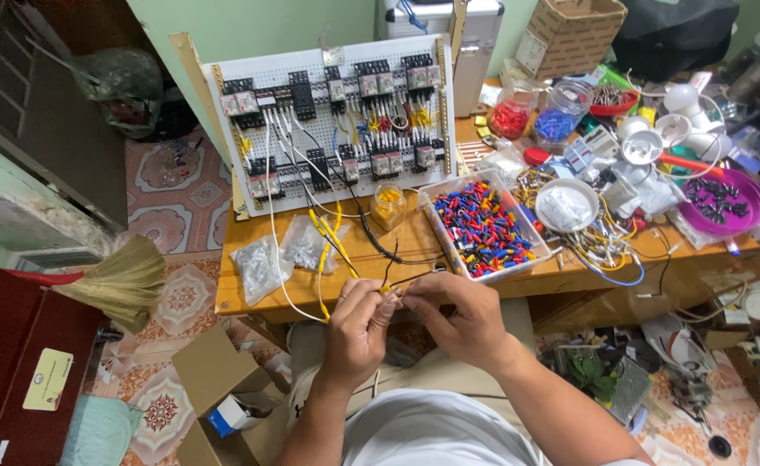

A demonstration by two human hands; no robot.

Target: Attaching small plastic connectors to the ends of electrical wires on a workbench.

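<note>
Both hands meet just below the front edge of the wooden bench, over the person's lap. Left hand is curled narrow, thumb & forefinger pinched on a small yellow terminal at the end of a wire. Right hand is also closed in, fingertips nipping the black wire right next to that terminal; the two hands touch at the fingertips. The black wire runs up over the bench edge to the white perforated panel, which stands tilted at the back w/ rows of relays & loose white and yellow leads hanging off it. Just right of the hands, on the bench, sits a clear plastic tray full of red, blue & yellow crimp terminals. A small jar of yellow bits stands between tray & panel. Two clear bags lie at the bench's left front. Purple bowl sits far right amid clutter.
</note>
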